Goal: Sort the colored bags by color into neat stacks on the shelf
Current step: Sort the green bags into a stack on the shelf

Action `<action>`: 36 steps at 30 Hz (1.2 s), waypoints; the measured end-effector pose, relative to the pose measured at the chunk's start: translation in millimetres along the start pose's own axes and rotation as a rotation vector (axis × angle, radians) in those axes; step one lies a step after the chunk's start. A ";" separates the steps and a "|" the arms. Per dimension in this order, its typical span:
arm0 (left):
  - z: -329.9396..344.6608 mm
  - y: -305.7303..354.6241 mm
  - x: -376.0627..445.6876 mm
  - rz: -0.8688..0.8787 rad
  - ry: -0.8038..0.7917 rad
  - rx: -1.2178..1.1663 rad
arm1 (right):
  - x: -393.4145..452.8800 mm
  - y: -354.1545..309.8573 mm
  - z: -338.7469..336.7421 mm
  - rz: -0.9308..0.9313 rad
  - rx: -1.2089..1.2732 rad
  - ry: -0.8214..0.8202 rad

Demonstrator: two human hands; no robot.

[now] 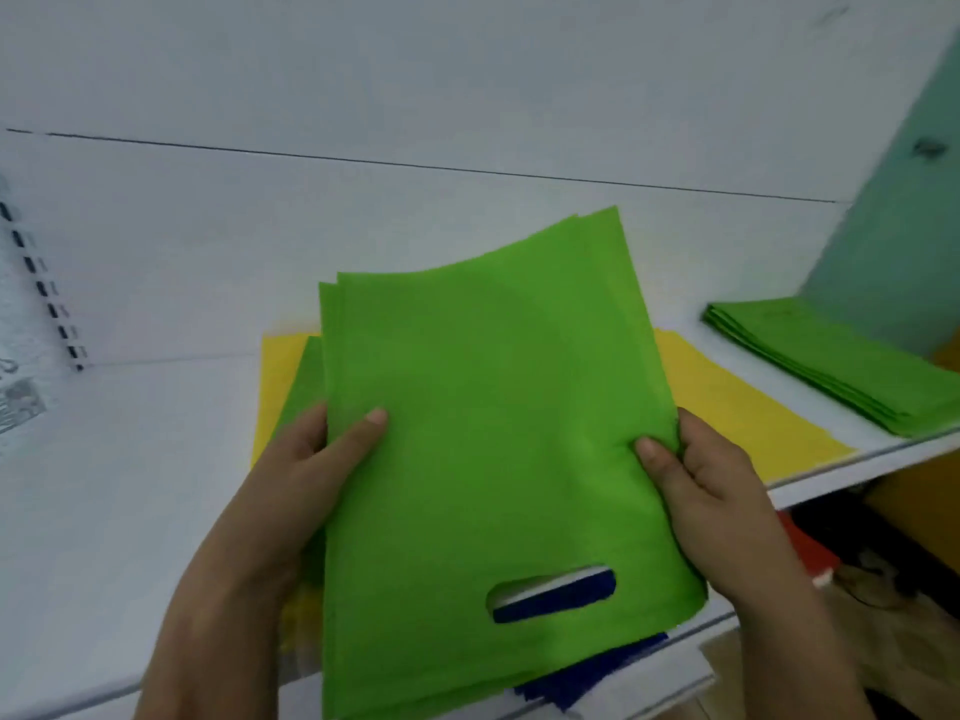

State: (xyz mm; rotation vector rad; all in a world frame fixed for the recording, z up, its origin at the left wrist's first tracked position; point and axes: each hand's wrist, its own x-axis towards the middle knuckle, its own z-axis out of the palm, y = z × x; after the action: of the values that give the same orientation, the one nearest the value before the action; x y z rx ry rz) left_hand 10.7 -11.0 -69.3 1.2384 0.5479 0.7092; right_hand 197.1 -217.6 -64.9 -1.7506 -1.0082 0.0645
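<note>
the left hand (306,459) and right hand (696,475) are pinching the side edges of a thin bundle of green bags (493,433) above the shelf (130,511), which are looking light, soft and floppy, so holding both edges is suiting them.

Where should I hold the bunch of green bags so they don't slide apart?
Probably by both long side edges, coming in from left and right, as the left hand and right hand do now. The held green bags are thin, floppy sheets already fanned at the top, so pinching both sides likely keeps them together.
</note>
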 end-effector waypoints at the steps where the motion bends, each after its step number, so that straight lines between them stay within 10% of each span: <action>1: 3.2 -0.2 2.3 -0.012 0.003 -0.011 | -5.6 -0.6 -9.0 0.022 0.008 0.003; 36: 583.0 -143.6 11.5 0.179 -0.487 0.263 | -177.2 195.2 -436.5 0.501 -0.293 0.501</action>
State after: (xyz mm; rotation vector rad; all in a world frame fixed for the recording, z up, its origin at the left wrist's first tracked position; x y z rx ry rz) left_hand 463.7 -405.2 -63.6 1.6576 0.1280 0.4644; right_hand 412.2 -678.3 -104.8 -2.1093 -0.2106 -0.2060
